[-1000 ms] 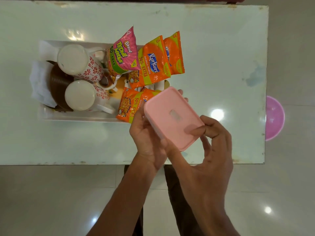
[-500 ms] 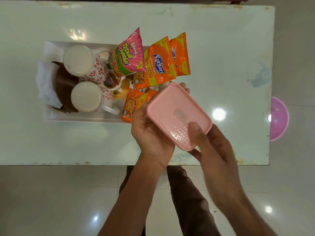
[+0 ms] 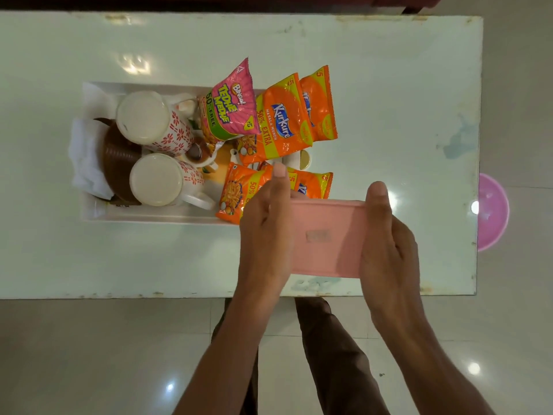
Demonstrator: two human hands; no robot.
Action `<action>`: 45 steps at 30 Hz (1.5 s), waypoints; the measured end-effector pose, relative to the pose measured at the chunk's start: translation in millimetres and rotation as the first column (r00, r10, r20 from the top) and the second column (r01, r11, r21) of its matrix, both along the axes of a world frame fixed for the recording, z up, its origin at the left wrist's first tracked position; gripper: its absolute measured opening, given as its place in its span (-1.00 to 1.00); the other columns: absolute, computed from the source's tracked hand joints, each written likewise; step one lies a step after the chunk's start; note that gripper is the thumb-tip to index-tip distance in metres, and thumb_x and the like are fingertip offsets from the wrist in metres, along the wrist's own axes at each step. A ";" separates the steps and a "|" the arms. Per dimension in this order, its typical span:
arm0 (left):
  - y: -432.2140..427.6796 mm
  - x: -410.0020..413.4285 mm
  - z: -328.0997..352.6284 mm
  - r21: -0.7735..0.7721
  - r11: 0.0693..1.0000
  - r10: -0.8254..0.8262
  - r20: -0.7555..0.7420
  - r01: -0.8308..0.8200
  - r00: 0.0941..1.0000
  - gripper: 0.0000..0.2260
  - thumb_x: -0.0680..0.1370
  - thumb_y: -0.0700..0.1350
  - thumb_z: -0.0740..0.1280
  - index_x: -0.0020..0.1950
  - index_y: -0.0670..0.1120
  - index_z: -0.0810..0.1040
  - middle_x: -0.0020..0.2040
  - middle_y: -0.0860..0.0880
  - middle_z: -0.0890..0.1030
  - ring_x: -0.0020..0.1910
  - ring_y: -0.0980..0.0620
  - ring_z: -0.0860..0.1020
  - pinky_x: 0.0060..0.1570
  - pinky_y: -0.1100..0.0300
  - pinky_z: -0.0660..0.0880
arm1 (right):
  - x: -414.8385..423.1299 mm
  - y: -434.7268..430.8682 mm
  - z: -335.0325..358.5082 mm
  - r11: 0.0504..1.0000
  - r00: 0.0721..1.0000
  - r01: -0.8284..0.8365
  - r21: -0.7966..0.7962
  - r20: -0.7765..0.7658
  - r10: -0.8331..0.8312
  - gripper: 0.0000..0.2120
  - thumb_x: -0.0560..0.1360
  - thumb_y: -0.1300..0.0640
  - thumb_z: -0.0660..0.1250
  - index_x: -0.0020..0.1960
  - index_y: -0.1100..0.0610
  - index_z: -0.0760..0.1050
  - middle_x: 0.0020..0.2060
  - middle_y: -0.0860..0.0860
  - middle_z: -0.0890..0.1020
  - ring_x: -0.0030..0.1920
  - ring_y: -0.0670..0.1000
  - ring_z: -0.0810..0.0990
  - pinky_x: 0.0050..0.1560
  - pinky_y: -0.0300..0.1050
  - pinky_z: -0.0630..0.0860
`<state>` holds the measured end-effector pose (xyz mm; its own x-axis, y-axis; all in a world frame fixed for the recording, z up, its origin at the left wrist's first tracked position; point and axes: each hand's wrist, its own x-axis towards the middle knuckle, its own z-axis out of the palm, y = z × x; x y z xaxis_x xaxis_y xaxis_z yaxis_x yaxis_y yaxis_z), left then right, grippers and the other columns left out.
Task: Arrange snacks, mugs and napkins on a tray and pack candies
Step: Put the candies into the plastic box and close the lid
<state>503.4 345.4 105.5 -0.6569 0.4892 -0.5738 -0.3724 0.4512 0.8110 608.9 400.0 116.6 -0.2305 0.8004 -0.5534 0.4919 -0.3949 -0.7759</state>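
Observation:
A pink plastic box (image 3: 327, 239) is held level over the table's near edge, its lid side facing up. My left hand (image 3: 264, 232) grips its left end and my right hand (image 3: 386, 244) grips its right end. Beyond it stands a white tray (image 3: 149, 218) with two white mugs with red flowers (image 3: 155, 122) (image 3: 161, 181), white napkins (image 3: 82, 157), a brown bowl (image 3: 116, 163), a pink snack packet (image 3: 229, 110) and several orange snack packets (image 3: 281, 121). The box's contents are hidden.
The white table (image 3: 404, 100) ends close to my body; its right edge is near a pink bowl (image 3: 492, 212) on the floor. A gold-capped small item (image 3: 305, 160) lies under the orange packets. My legs show below the table edge.
The pink box was tilted in my left hand while my right hand touched its lid. It has turned level and square to me, and my right hand has taken hold of its right end.

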 end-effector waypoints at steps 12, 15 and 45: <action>6.2 32.1 8.2 -0.080 0.889 0.455 0.255 -0.450 0.853 -0.77 0.58 0.22 0.15 -0.03 0.19 0.55 -0.02 0.01 0.65 -0.07 0.03 0.66 -0.30 0.24 0.58 | -5.2 -2.5 -3.3 0.992 0.985 0.110 -0.062 -0.123 -0.117 -0.54 0.50 -0.46 -0.05 -0.18 -0.37 0.60 -0.15 -0.24 0.70 -0.06 -0.19 0.68 -0.08 -0.23 0.59; 1.4 36.1 11.7 0.038 0.956 0.277 0.192 -0.290 0.941 -0.79 0.50 -0.03 0.20 -0.01 -0.05 0.58 -0.01 -0.08 0.65 -0.10 0.03 0.63 -0.37 0.37 0.49 | -3.4 -7.0 6.5 0.983 0.980 0.144 -0.111 -0.121 -0.157 -0.65 0.53 -0.42 -0.03 -0.27 -0.54 0.47 -0.21 -0.40 0.64 -0.09 -0.24 0.66 -0.12 -0.14 0.56; 106.3 31.7 -24.2 -0.117 0.956 -0.277 -0.047 0.270 0.960 -0.67 0.70 -0.12 0.07 0.42 -0.08 0.45 0.29 -0.08 0.58 0.12 0.01 0.56 -0.17 0.32 0.50 | -5.9 111.7 -54.5 0.980 0.964 0.199 -0.025 0.186 -0.191 -0.41 0.57 -0.38 -0.11 0.27 -0.01 0.41 -0.01 -0.09 0.58 -0.05 -0.13 0.56 -0.23 -0.22 0.42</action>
